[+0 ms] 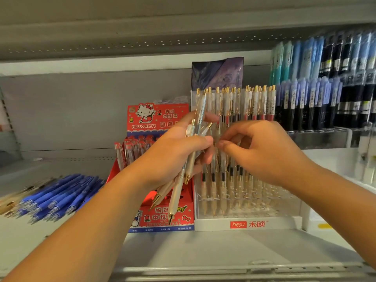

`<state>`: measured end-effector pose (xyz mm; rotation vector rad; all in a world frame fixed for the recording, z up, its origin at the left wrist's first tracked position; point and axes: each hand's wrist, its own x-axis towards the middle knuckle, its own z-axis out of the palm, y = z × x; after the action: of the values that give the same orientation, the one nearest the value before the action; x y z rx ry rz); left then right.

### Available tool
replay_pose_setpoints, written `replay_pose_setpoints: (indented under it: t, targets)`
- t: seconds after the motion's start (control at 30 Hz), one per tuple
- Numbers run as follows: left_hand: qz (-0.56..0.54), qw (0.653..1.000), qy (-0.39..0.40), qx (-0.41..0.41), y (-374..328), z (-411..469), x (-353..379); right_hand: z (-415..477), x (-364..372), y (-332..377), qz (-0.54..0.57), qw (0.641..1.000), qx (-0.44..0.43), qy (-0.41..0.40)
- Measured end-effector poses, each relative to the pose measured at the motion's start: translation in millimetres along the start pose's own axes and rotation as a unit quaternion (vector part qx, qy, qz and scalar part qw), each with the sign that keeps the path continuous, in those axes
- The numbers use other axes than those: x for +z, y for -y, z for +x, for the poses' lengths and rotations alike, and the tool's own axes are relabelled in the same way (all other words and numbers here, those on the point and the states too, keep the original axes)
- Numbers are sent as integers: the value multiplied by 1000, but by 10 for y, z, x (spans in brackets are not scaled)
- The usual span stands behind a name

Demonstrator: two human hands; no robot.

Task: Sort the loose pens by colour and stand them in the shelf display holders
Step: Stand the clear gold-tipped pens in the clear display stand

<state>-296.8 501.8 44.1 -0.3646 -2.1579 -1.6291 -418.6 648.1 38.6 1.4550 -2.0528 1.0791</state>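
My left hand [175, 155] grips a bundle of several cream and gold pens [179, 192], tips pointing down and left, in front of the shelf. My right hand [258, 151] has its fingers curled, and its fingertips pinch at the top of one pen in that bundle, right beside my left thumb. Behind both hands stands the white tiered display holder [248, 222] with a red logo, filled with rows of upright cream and gold pens [240, 102]. Loose blue pens [61, 194] lie in a heap on the shelf at the left.
A red cartoon-cat pen box [162, 218] holding red pens stands left of the white holder. Racks of blue, teal and black pens [325, 88] fill the right. A dark purple card [217, 72] stands behind the holder. The grey shelf edge [223, 269] runs along the front.
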Motion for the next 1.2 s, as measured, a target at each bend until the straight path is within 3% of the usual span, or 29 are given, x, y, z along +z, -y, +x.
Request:
replay_pose_setpoints:
  t: [0.1,0.23,0.43,0.57,0.73,0.9,1.0,1.2]
  targets:
    - [-20,1000,13,-5,19,-3,6,9,-13,74,96,995,-13,-38]
    - [-29,999,25,7,21,-15,33,30,-31,148,275,961,31,1]
    - [-6,999,39,8,29,-19,47,13,-20,158,317,947,57,14]
    - [-11,999,43,11,25,-28,21,2,-40,191,387,918,88,5]
    - [-19,998,62,-12,46,-23,-3,62,-170,138,466,867,144,-100]
    - [-8,999,48,-2,51,-17,1,104,-364,63,528,815,141,-192]
    - [-28,999,27,0,57,-6,-10,115,-456,10,492,830,130,-227]
    - [-8,1000,-4,12,51,-1,-19,-20,-399,-43,287,942,85,-153]
